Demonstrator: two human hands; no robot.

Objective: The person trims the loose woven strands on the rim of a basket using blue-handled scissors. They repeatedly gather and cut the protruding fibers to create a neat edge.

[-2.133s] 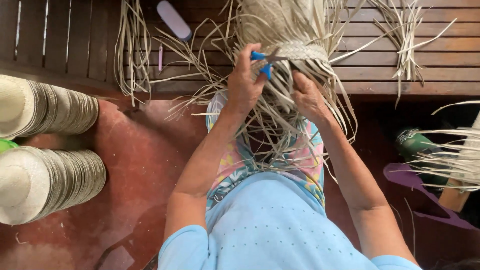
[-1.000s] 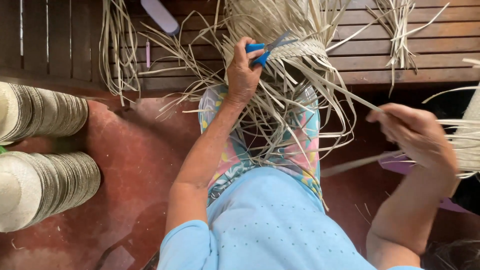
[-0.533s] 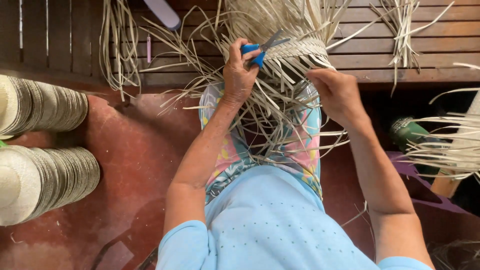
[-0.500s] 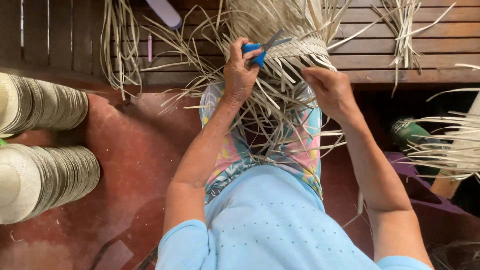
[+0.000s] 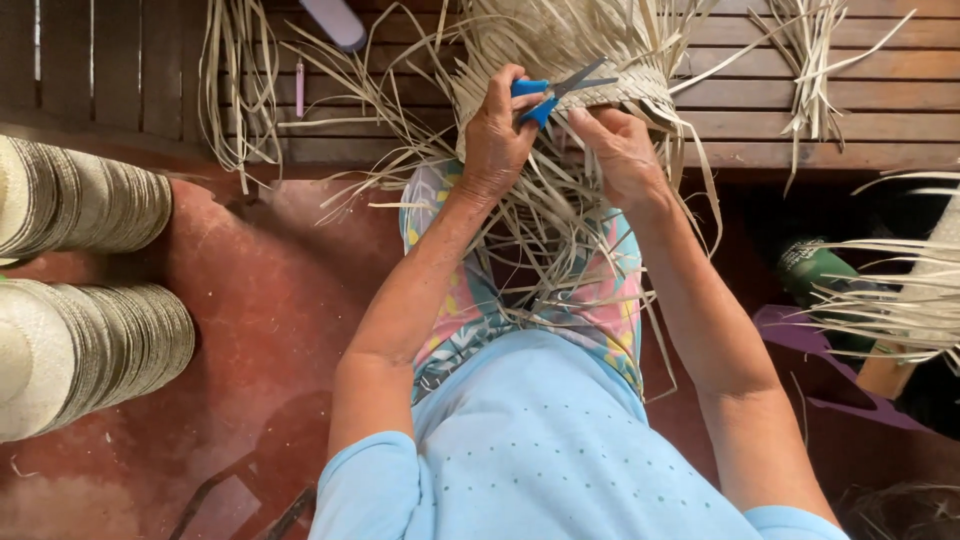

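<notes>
Gripping a pair of blue-handled scissors (image 5: pixel 548 92), the left hand (image 5: pixel 497 135) has its fingers through the loops, blades parted and pointing right — right at the edge of the woven straw piece (image 5: pixel 560 45) that rests on the person's lap at centre, against the wooden bench (image 5: pixel 800 100) at the far side. Right hand (image 5: pixel 622 150) pinches loose straw strands (image 5: pixel 545 220) just beside the blades, fingers closed on the fibre. Strands trail down over the patterned trousers (image 5: pixel 610 310). Further out: a bundle of straw (image 5: pixel 235 80) hangs at far left off the bench, another bundle (image 5: pixel 815 60) at far right. Two stacks of woven hats (image 5: pixel 90 270) lie at the left on the red floor (image 5: pixel 270 300) — well apart from the hands.
</notes>
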